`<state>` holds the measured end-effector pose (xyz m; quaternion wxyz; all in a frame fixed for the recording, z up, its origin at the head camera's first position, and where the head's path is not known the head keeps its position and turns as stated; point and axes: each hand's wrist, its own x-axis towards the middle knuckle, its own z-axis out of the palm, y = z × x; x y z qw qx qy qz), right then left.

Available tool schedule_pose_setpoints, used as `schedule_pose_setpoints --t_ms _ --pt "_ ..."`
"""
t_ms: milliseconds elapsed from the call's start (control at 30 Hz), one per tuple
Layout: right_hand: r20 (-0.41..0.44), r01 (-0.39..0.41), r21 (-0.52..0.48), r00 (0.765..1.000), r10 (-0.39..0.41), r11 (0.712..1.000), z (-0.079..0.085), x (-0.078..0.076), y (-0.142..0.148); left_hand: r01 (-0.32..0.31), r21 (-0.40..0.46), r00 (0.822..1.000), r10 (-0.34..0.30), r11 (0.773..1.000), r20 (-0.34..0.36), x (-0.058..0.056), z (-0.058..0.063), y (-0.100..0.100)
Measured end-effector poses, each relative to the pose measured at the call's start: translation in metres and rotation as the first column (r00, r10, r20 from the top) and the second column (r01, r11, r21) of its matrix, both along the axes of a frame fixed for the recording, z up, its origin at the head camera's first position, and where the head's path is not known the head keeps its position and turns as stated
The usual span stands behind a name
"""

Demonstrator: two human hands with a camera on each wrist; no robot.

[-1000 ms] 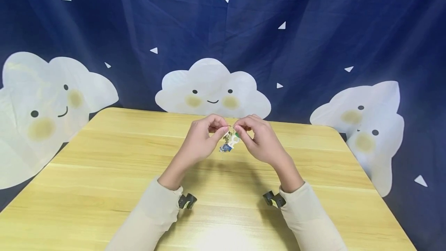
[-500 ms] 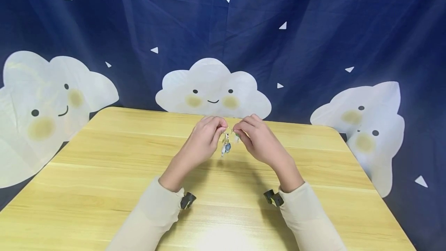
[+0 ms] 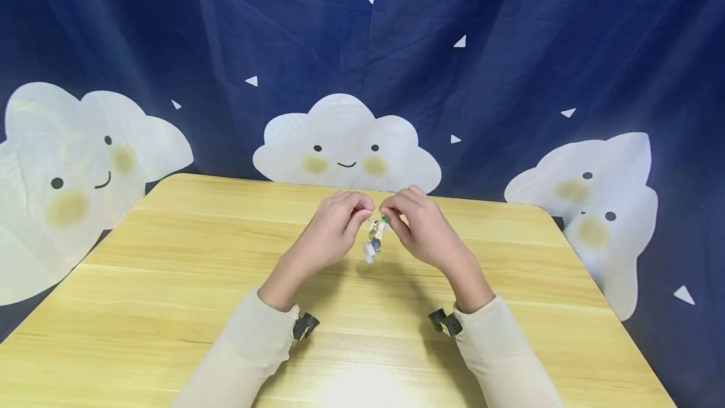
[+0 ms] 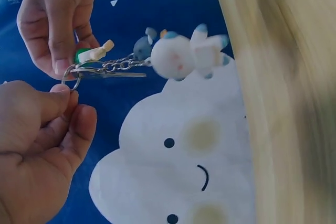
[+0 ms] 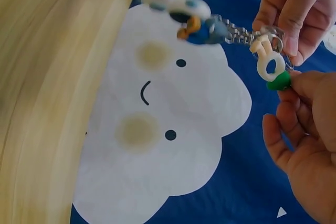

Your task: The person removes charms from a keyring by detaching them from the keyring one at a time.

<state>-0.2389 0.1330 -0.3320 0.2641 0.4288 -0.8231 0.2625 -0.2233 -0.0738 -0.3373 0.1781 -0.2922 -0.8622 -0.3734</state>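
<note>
My left hand (image 3: 334,225) pinches a thin metal key ring (image 4: 71,80) between thumb and forefinger, held up over the table. On the ring hang chains (image 5: 239,33), a flat key (image 4: 123,74), a white figurine charm (image 4: 176,56) and a blue-grey one (image 4: 143,47) with an orange part. My right hand (image 3: 419,225) faces the left, fingertips almost meeting it. Its thumb and forefinger pinch the green top (image 5: 279,81) of a small cream-white charm (image 5: 270,66), right beside the ring. The fingers partly hide the ring in the head view.
A light wooden table (image 3: 198,269) lies under both hands. Behind it hangs a dark blue curtain (image 3: 317,30) printed with white clouds. Black wrist cameras (image 3: 306,326) sit at both sleeve cuffs.
The hanging charms have swung and turned, and the white figurine now hangs lowest. My left hand has shifted slightly right, towards the right hand, which has stayed almost still.
</note>
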Motion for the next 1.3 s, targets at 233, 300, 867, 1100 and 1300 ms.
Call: schedule_pose_setpoints --t_ms 233,300,867,1100,1300 --pt "-0.019 0.007 -0.06 1.0 -0.008 0.998 0.002 0.001 -0.001 -0.01 0.229 0.986 -0.029 0.973 0.165 -0.004 -0.006 0.002" --pt "-0.03 0.007 -0.064 1.0 -0.009 0.998 0.002 0.001 -0.002 -0.015 0.263 0.976 -0.043 0.965 0.213 -0.005 -0.008 0.002" --pt "-0.053 0.029 -0.08 0.998 -0.033 0.996 0.001 0.0 -0.002 0.025 0.284 0.951 -0.11 0.959 0.289 -0.009 -0.016 0.002" --pt "-0.058 0.037 -0.09 0.997 -0.042 0.995 0.0 0.0 -0.002 0.005 0.261 0.972 -0.066 0.965 0.226 -0.006 -0.011 -0.001" --pt "-0.036 0.052 -0.091 0.998 -0.056 0.994 0.001 0.0 -0.001 0.035 0.273 0.99 -0.071 0.961 0.123 -0.005 -0.009 0.001"
